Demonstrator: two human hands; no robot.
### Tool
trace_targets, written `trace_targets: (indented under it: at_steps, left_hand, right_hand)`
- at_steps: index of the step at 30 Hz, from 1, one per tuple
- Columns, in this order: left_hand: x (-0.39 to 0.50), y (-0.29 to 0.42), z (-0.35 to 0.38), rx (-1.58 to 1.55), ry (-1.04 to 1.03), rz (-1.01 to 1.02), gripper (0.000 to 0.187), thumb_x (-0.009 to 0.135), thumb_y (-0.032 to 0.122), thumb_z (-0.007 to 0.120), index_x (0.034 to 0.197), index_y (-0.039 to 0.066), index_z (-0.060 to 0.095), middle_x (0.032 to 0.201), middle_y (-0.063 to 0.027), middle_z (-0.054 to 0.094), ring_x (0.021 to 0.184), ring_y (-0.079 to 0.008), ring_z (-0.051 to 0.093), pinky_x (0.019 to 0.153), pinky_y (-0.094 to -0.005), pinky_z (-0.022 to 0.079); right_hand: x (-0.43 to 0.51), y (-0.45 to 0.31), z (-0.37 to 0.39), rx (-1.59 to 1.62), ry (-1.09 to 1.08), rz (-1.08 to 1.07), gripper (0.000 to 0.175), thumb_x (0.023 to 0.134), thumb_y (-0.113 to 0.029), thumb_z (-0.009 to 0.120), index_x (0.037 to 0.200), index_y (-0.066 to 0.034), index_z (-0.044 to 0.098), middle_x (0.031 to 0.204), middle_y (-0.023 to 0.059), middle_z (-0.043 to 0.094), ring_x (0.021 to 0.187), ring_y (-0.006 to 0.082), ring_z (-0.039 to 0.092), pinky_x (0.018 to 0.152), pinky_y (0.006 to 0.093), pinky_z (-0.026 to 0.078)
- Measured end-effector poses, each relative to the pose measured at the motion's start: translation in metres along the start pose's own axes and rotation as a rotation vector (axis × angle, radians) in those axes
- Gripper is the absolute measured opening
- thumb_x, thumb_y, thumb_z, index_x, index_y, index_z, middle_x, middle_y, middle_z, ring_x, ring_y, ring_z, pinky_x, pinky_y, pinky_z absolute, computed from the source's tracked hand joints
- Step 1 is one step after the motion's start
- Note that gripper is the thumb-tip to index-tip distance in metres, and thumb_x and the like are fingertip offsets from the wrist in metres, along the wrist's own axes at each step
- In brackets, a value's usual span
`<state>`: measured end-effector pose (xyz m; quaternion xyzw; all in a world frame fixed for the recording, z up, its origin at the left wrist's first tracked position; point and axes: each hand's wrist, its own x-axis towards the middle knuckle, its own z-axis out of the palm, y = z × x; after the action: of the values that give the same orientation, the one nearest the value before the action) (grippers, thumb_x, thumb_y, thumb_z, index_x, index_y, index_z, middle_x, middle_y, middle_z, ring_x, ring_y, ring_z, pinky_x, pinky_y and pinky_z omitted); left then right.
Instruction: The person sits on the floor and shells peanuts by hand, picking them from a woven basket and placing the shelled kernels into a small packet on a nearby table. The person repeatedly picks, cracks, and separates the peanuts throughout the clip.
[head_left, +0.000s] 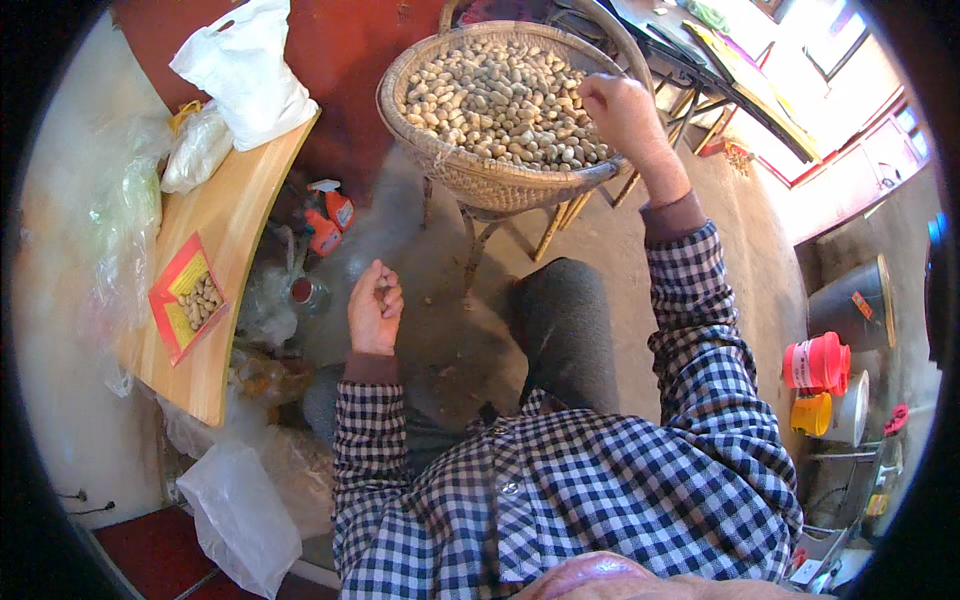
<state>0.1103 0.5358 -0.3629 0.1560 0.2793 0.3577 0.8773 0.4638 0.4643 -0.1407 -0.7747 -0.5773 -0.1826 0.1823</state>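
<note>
A woven wicker basket (480, 184) with an arched handle stands in front of me, filled with unshelled peanuts (502, 97). My right hand (626, 112) is over the basket's right side, its fingers curled down; whether anything is in them is hidden. Lower and to the left, my left hand (375, 307) is raised palm up above the floor, fingers bent around a small pale thing that looks like a peanut. To its left, a red and yellow paper tray (176, 330) with several peanuts (201, 301) rests on a wooden tabletop (251, 195).
A white plastic bag (244, 75) and a clear bag (196, 146) occupy the tabletop's far end. Red spray bottles (330, 217) and a clear plastic jug (311, 292) are below it. Bamboo legs (553, 231) are under the basket. Red (814, 361) and yellow buckets (810, 414) stand far right.
</note>
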Motion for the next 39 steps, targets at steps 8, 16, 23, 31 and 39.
trace_targets:
  at_steps: [8,16,23,31,39]
  left_hand:
    - [0.001,-0.002,0.002,0.022,-0.017,0.005,0.015,0.096,0.019,0.057,0.087,0.007,0.052,0.075,-0.0025,0.05,0.053,-0.0067,0.04,0.041,-0.019,0.026]
    - [0.003,-0.003,-0.004,0.052,-0.005,0.033,0.016,0.095,0.021,0.057,0.086,0.008,0.054,0.075,-0.0022,0.053,0.052,-0.0061,0.041,0.041,-0.0189,0.026]
    - [0.004,-0.004,-0.004,0.036,-0.02,0.04,0.016,0.095,0.02,0.058,0.085,0.008,0.054,0.074,-0.0018,0.053,0.053,-0.0061,0.041,0.041,-0.019,0.026]
    - [0.003,-0.006,-0.003,0.072,-0.02,0.056,0.016,0.095,0.02,0.057,0.084,0.009,0.054,0.075,-0.0004,0.052,0.053,-0.0053,0.042,0.041,-0.0188,0.025]
    - [0.003,-0.005,-0.001,0.053,0.002,0.032,0.016,0.095,0.02,0.059,0.086,0.008,0.054,0.075,-0.001,0.053,0.053,-0.0057,0.041,0.042,-0.0193,0.026]
  right_hand:
    - [0.003,0.009,-0.036,0.018,-0.115,-0.158,0.01,0.079,-0.006,0.059,0.083,-0.0029,0.067,0.078,0.0175,0.066,0.076,0.0314,0.067,0.067,0.0388,0.052]
    - [-0.004,0.023,0.023,-0.454,-0.415,-0.258,0.008,0.072,-0.002,0.06,0.074,-0.0029,0.067,0.075,0.0153,0.066,0.076,0.0313,0.068,0.063,0.0425,0.055]
    - [0.005,0.027,0.023,-0.49,-0.661,-0.207,0.014,0.075,-0.009,0.061,0.082,-0.0018,0.071,0.083,0.0139,0.07,0.084,0.0282,0.07,0.072,0.039,0.056]
    - [0.013,0.022,0.021,0.032,-0.486,-0.163,0.008,0.072,-0.011,0.063,0.076,-0.0044,0.064,0.074,0.0133,0.065,0.07,0.0283,0.064,0.061,0.0389,0.048]
    - [0.013,-0.007,0.042,0.289,-0.463,-0.278,0.014,0.075,-0.011,0.064,0.086,-0.0024,0.063,0.076,0.0121,0.062,0.071,0.023,0.061,0.066,0.0357,0.048]
